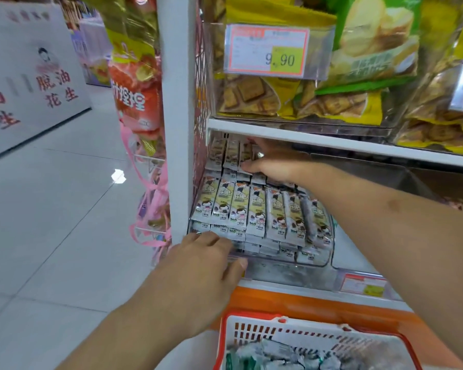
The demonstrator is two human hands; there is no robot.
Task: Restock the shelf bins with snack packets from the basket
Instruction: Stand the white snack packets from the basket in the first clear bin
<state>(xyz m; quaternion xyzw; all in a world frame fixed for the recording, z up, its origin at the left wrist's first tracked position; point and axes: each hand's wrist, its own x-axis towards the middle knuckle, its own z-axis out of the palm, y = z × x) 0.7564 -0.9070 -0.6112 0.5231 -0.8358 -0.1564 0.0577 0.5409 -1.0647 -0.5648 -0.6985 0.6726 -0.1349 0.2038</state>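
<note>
A clear shelf bin (316,263) on the lower shelf holds rows of grey-and-cream snack packets (257,212), standing side by side. My right hand (270,162) reaches deep under the upper shelf and presses its fingers against the back row of packets (231,153). My left hand (206,263) rests at the bin's front left corner, fingers on the front packets and thumb on the rim. Below, a red and white basket (251,329) holds more grey packets (284,353).
The upper shelf (332,141) carries yellow and green biscuit bags behind a 9.90 price tag (269,50). A white upright post (177,129) stands left of the bin, with hanging red snack bags and pink ribbons beside it. Tiled floor (51,222) lies to the left.
</note>
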